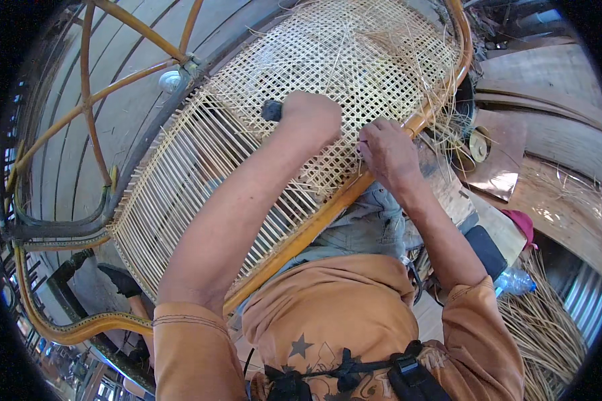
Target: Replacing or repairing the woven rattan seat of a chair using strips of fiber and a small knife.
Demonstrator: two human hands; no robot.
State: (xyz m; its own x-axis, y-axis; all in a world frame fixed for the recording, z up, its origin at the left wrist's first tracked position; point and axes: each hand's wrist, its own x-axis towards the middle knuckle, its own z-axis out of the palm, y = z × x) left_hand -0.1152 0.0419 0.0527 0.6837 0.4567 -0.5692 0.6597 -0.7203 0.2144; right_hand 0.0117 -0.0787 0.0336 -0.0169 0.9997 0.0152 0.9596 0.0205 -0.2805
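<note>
Cane mesh [301, 67] lies beneath left hand [312, 119], closed around black knob [271, 110], and right hand [389, 152], fingers bent, hold unclear; loose strands [450, 125] nearby.

Straw-pale lattice weave [334, 63] (amber frame [328, 214])

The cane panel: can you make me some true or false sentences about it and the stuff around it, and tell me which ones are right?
1. The left-hand grip is over the cane panel. True.
2. The whole panel is crisscrossed with little holes. False: its lower-left part is mostly long parallel strips.
3. The right-hand grip is at the panel's far left end. False: it is near the rattan frame along the panel's right side.
4. A clear plastic bottle with a blue cap lies on the person's right. True.
5. The person's T-shirt is bright green. False: it is orange-brown.
</note>
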